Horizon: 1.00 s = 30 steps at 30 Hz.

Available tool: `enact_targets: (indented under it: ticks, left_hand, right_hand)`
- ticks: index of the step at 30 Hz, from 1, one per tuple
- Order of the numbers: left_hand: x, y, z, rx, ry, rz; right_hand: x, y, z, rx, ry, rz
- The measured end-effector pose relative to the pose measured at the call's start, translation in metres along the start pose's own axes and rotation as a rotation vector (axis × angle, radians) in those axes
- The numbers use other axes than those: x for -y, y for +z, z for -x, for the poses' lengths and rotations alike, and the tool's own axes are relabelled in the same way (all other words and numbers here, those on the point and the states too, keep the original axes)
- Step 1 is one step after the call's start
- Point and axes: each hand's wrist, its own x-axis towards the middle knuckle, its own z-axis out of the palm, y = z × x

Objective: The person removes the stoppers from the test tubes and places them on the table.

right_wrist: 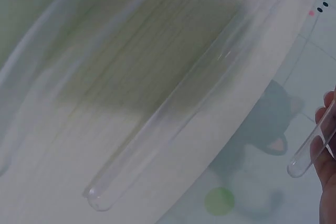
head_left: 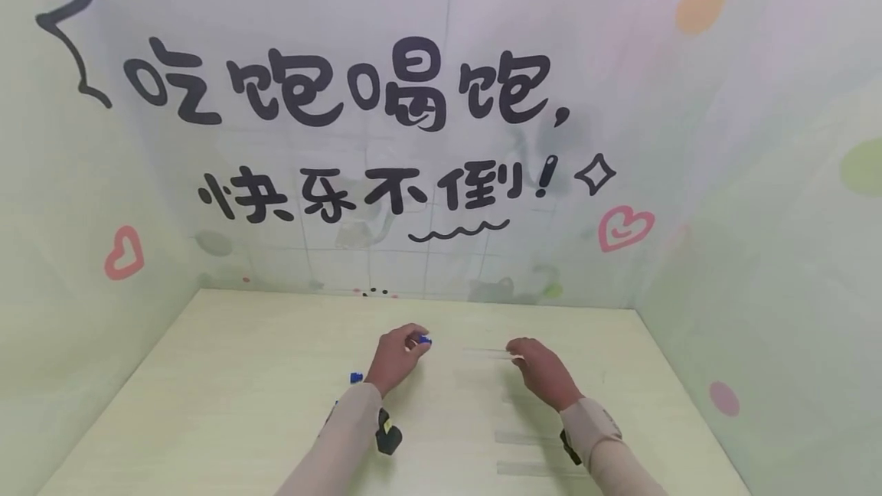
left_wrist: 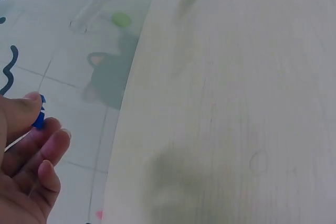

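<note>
My left hand (head_left: 397, 357) pinches a small blue cap (head_left: 426, 341) between thumb and fingers, above the far part of the table. The cap (left_wrist: 39, 113) also shows at the fingertips in the left wrist view, partly covered by the thumb. To the right, my right hand (head_left: 544, 373) holds a clear test tube (head_left: 482, 354) whose far part sticks out leftward, toward the left hand. The right wrist view shows the tube's rounded end (right_wrist: 297, 168) beyond the fingers. Cap and tube are apart.
More clear tubes (right_wrist: 157, 124) lie on the pale wooden table (head_left: 234, 373), below and nearer than the right hand. One blue cap (head_left: 356, 377) sits left of the left wrist; another blue bit (head_left: 337, 403) is mostly hidden by the sleeve. Printed walls (head_left: 413, 266) enclose the table.
</note>
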Motion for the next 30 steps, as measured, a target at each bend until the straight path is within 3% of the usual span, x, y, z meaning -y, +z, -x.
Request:
enact_targets:
  ticks: [5, 10, 23, 30]
  left_hand:
    - [0.012, -0.014, -0.004, -0.046, -0.01, -0.02]
    - [0.025, -0.024, -0.006, -0.054, -0.038, -0.06]
    - [0.054, -0.054, -0.008, -0.071, -0.136, -0.168]
    - [0.072, -0.065, -0.009, -0.071, -0.15, -0.216]
  right_hand:
    - [-0.009, -0.001, 0.003, -0.024, 0.017, 0.016]
    - [-0.015, -0.002, 0.005, -0.042, 0.023, 0.023]
    - [-0.029, -0.003, 0.013, -0.012, 0.077, 0.029]
    - [-0.039, -0.001, 0.02, 0.021, 0.126, 0.03]
